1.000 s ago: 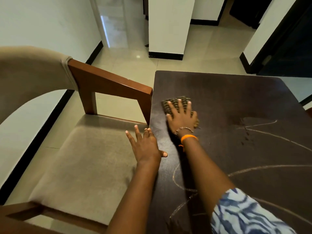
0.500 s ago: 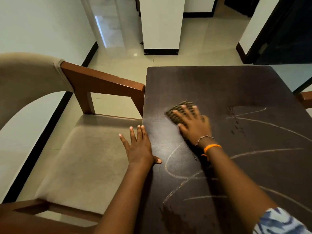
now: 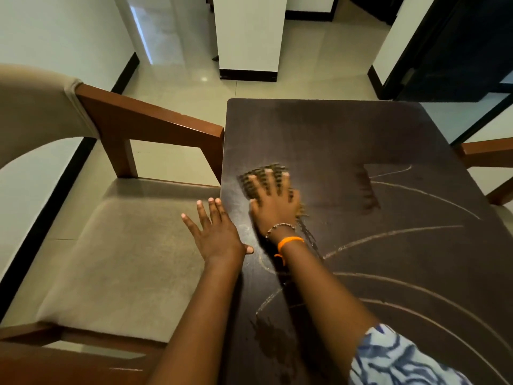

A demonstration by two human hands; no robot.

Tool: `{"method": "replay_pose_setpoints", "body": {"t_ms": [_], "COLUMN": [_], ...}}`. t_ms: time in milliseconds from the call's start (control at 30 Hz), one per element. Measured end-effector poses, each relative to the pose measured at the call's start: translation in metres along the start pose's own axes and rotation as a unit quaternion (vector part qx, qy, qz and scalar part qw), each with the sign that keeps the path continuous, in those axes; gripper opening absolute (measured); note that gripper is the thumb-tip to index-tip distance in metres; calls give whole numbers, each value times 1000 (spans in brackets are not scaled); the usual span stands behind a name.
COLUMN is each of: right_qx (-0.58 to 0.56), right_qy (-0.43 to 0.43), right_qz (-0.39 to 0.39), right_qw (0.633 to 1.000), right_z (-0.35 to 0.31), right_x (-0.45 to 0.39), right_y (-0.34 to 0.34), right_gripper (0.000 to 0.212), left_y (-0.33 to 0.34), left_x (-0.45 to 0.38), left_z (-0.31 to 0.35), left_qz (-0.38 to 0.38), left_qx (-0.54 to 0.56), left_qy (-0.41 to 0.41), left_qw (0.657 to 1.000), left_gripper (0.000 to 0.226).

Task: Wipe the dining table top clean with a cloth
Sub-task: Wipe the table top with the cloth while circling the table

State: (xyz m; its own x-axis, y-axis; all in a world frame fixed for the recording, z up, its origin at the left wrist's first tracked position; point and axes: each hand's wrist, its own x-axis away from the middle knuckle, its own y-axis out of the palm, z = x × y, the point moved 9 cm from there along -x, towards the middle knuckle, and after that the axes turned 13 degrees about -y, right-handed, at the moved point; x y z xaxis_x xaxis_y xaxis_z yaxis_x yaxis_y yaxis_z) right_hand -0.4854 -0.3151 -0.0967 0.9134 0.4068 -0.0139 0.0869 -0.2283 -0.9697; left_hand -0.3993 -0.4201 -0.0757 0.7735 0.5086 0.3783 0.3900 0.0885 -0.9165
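Observation:
The dark wooden dining table top (image 3: 347,134) fills the right half of the view, with pale curved smear lines and wet patches across it. A ribbed brown-and-tan cloth (image 3: 251,177) lies near the table's left edge. My right hand (image 3: 273,202) presses flat on it with fingers spread, and it is blurred by motion. My left hand (image 3: 215,232) lies open with straight fingers at the table's left edge, thumb on the top, fingers out over the chair seat.
A wooden armchair (image 3: 150,126) with a beige seat stands hard against the table's left side. Another chair arm (image 3: 488,151) shows at the right edge. Beyond the table lie tiled floor, a white pillar (image 3: 248,37) and a dark doorway.
My right hand has slid the cloth back left toward the table's edge after a sweep to the right. My left hand has stayed at the table's edge.

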Motion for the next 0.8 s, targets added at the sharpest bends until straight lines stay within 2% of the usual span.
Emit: {"method": "replay_pose_setpoints", "body": {"t_ms": [67, 133, 233, 333, 467, 533, 633, 733, 800], "right_qx": [5, 15, 27, 41, 44, 37, 29, 7, 9], "right_qy": [-87, -150, -159, -67, 97, 176, 246, 302, 307], "right_qz": [-37, -60, -50, -25, 4, 20, 35, 57, 58], "right_qw": [996, 987, 986, 997, 994, 984, 968, 952, 950], "right_z": [-35, -36, 10, 104, 257, 313, 344, 334, 311], "right_x": [-1, 4, 18, 33, 78, 108, 132, 126, 110], "right_y": [11, 10, -4, -31, -73, -88, -97, -95, -88], "right_gripper": [55, 54, 54, 55, 54, 52, 51, 52, 54], "left_y": [-6, -11, -16, -21, -27, -23, -17, -18, -17], "left_x": [6, 14, 29, 43, 57, 63, 69, 68, 67], "left_z": [2, 11, 34, 72, 136, 163, 188, 192, 191], "left_qz": [3, 13, 27, 30, 31, 29, 58, 74, 73], "left_qx": [-5, 4, 24, 37, 46, 18, -47, -59, -64], "left_qy": [-14, -16, 11, 62, 150, 189, 211, 195, 192], "left_qw": [1000, 1000, 999, 997, 987, 981, 975, 976, 977], "left_gripper": [107, 97, 95, 105, 98, 94, 92, 91, 92]}}
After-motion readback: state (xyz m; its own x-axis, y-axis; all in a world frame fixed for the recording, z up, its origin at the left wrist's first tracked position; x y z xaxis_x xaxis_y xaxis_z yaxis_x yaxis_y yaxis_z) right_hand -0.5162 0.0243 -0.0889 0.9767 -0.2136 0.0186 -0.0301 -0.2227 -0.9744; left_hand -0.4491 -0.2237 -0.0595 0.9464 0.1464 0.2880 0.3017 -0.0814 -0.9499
